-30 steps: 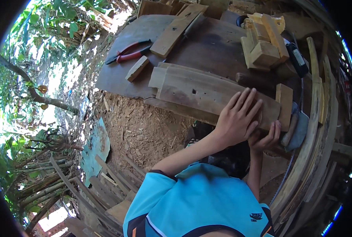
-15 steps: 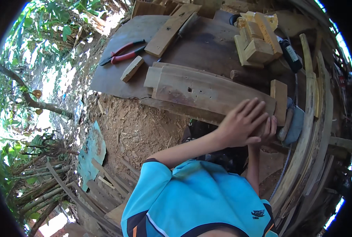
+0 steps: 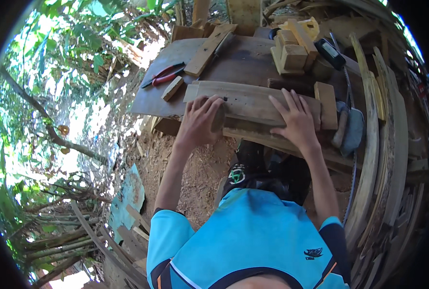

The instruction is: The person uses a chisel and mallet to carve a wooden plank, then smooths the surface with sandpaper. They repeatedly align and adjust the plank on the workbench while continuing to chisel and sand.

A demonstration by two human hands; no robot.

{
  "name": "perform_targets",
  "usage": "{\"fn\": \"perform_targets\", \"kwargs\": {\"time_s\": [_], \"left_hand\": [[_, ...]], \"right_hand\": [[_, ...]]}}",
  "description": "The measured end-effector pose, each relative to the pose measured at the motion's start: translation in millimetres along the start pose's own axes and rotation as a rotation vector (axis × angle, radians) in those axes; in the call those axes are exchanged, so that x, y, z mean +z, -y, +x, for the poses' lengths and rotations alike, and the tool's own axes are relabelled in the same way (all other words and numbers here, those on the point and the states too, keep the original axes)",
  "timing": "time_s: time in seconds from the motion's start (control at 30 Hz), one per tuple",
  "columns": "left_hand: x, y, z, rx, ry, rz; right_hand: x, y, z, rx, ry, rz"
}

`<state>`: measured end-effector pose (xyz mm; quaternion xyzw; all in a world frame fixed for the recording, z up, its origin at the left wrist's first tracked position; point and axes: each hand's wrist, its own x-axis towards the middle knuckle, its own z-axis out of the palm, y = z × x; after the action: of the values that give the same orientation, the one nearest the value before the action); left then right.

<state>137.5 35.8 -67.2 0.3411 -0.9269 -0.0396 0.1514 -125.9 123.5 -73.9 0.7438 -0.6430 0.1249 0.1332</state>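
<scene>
Lying under right fingers (image 3: pixel 290 102), wooden board (image 3: pixel 253 100)

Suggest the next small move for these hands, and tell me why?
I'd probably press the right hand down a little to steady the board before shifting the left hand. The right hand already lies spread on the board, near the block at its right end, while the left is curled at the near edge.
</scene>
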Motion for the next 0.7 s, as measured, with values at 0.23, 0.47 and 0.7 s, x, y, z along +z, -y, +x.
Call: {"fn": "perform_targets", "kwargs": {"time_s": [0.23,0.47,0.7], "left_hand": [[-12,23,14,0.139,0.097,-0.146],[-34,13,46,0.148,0.109,-0.031],[-43,48,115,0.190,0.230,-0.101]], "right_hand": [[-9,-6,35,-0.361,0.279,-0.292],[-38,-48,88,-0.285,0.559,0.266],[-14,-78,125,-0.068,0.585,0.446]]}}
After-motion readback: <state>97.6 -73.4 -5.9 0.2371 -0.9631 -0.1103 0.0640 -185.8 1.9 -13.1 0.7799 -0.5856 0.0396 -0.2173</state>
